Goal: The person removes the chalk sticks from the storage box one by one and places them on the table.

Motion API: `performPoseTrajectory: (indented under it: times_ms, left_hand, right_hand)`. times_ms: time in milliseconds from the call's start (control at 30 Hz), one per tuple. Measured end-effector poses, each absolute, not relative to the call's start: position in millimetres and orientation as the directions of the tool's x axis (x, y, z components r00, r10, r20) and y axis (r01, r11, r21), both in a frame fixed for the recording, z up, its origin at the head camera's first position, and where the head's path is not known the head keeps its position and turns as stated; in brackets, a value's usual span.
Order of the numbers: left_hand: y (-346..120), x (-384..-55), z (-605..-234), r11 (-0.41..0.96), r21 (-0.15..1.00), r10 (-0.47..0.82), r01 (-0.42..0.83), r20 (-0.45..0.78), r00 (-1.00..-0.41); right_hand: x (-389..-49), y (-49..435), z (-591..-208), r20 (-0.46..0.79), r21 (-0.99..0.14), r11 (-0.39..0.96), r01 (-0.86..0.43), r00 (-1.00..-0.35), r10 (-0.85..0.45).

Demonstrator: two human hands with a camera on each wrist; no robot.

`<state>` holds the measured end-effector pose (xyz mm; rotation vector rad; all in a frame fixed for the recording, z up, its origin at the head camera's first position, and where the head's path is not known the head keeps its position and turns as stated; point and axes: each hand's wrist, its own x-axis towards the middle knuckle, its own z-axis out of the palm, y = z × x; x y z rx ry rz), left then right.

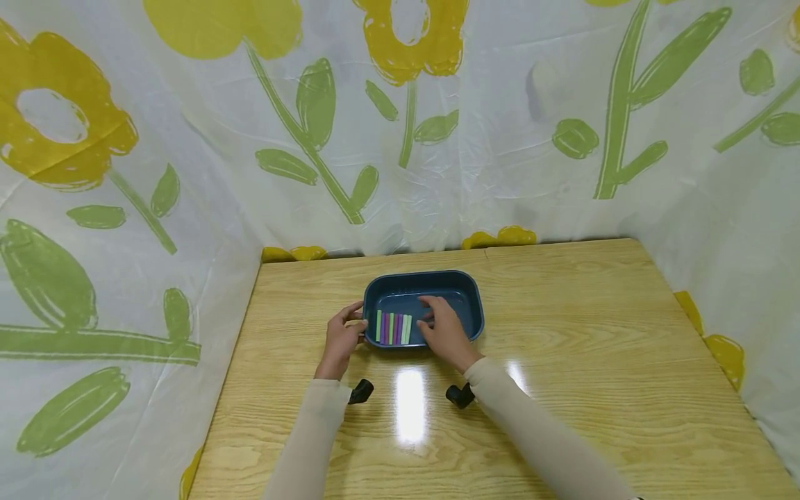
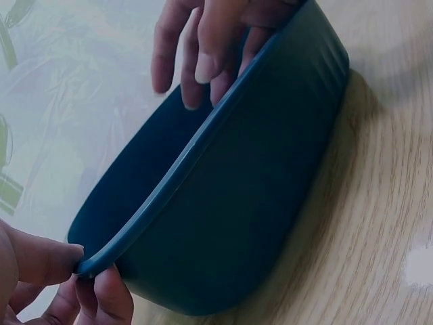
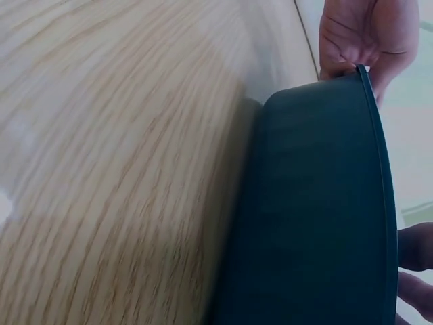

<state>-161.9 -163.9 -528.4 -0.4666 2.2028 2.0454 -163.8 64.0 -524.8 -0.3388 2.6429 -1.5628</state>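
Observation:
A dark blue plastic basin [image 1: 400,281] with rounded corners stands on the wooden table. Inside it, toward the near left, several chalk-like sticks [image 1: 392,328] in green and purple lie side by side in a row. My left hand [image 1: 342,338] pinches the basin's left rim, thumb above and fingers beneath, as the left wrist view shows at the rim [image 2: 101,261]. Over the basin's right half hangs my right hand [image 1: 445,332], its fingers [image 2: 206,64] loosely bent and pointing down inside. I see nothing between them. The basin wall hides the sticks in both wrist views.
The wooden table [image 1: 575,333] extends to the right and front of the basin. A white sheet [image 1: 500,167] printed with yellow flowers hangs behind and at both sides. Black camera mounts [image 1: 460,396] sit at both wrists, low over the table.

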Motion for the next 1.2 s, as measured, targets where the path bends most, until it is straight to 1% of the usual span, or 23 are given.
performPoseTrajectory:
  times_ms: [167, 433, 733, 1033, 1200]
  left_hand:
    - [-164.0, -162.1, -527.8, 0.039, 0.956, -0.146, -0.291, -0.283, -0.948]
    - [-164.8, -162.6, -528.0, 0.025, 0.954, -0.147, -0.299, -0.292, -0.945]
    - [-163.1, -162.1, -526.1, 0.018, 0.954, -0.156, -0.301, -0.294, -0.943]
    - [-163.6, -162.5, -525.8, -0.005, 0.946, -0.159, -0.324, -0.321, -0.934]
    - [-162.5, -161.8, -525.6, -0.014, 0.944, -0.162, -0.33, -0.328, -0.931]
  right_hand:
    - [-169.2, 58.5, -528.6, 0.049, -0.883, 0.446, -0.143, -0.975, -0.216]
    - [-177.8, 54.4, -528.3, 0.024, -0.876, 0.459, -0.149, -0.964, -0.266]
    - [-188.2, 52.4, -528.6, -0.079, -0.875, 0.479, -0.07, -0.956, -0.283]
    - [-199.1, 52.6, -535.2, -0.226, -0.899, 0.431, 0.081, -0.928, -0.296]
    - [-201.3, 51.7, -537.8, -0.265, -0.883, 0.456, 0.11, -0.919, -0.293]
